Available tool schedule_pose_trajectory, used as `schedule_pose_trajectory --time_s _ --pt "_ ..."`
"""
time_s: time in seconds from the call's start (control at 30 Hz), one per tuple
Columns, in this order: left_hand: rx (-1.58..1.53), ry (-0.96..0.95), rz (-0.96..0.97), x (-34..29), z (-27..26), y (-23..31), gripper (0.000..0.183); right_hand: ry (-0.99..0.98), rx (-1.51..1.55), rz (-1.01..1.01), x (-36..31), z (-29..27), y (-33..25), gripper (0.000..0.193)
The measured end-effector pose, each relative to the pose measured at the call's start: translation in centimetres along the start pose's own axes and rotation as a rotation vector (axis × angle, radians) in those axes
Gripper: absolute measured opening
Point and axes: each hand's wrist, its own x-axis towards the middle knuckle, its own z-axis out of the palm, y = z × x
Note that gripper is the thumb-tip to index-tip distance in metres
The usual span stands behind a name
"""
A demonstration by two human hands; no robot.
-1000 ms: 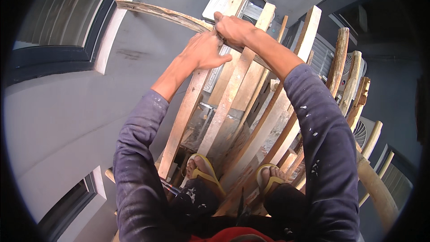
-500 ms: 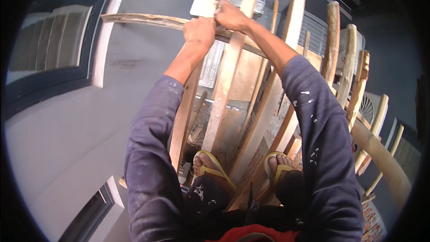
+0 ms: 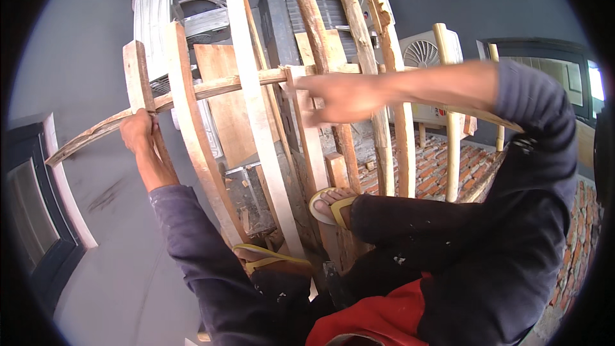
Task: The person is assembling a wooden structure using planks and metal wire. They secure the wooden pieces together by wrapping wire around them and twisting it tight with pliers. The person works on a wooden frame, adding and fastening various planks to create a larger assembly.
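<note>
My left hand (image 3: pixel 139 132) is closed around the leftmost wooden plank (image 3: pixel 136 74), close to where a long curved wooden strip (image 3: pixel 221 86) crosses it. My right hand (image 3: pixel 343 98) is smeared by motion, held above the strip beside a plank (image 3: pixel 310 147) near the middle. Whether it touches anything cannot be made out. Between my hands run a brown plank (image 3: pixel 194 125) and a paler plank (image 3: pixel 251 77), both crossing the strip.
My feet, in yellow-strapped sandals (image 3: pixel 328 206), rest on the planks. Rough round poles (image 3: pixel 365 48) stand to the right. Farther off are air-conditioner units (image 3: pixel 426 51), a wooden board (image 3: pixel 224 106) and brickwork (image 3: pixel 429 170). A grey wall and a window (image 3: pixel 35 208) lie left.
My view has swung to the right. My hands, close together on the wood before, are now far apart: the left grips the leftmost plank, the right has moved away to the right.
</note>
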Motion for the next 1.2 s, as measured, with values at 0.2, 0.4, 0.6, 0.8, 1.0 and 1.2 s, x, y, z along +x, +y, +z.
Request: schedule_pose_trajectory --time_s 0.2,0.4,0.6,0.8,1.0,1.2 --pt "-0.514 -0.045 -0.116 2.0 0.3 -3.5 0.031 0.025 0.255 0.307 -10.8 4.5 6.1 0.042" --pt "0.092 0.05 0.245 3.9 -0.5 -4.6 0.046 0.289 0.499 0.016 -11.9 14.6 7.3 0.032" --pt "0.332 0.42 1.095 -0.7 -4.0 -3.7 0.041 0.396 0.477 -0.028 -12.1 14.8 8.1 0.034" --pt "0.428 -0.281 1.337 1.3 -5.5 -4.5 0.044 0.474 0.378 -0.012 -11.8 15.2 8.9 0.033" --pt "0.655 -0.221 1.185 2.1 -4.5 -3.8 0.034 0.32 0.336 0.025 -11.3 15.3 9.1 0.037" --pt "0.651 0.092 1.287 4.1 -2.2 -6.6 0.032 0.29 0.241 0.074 -11.3 14.9 9.3 0.039"
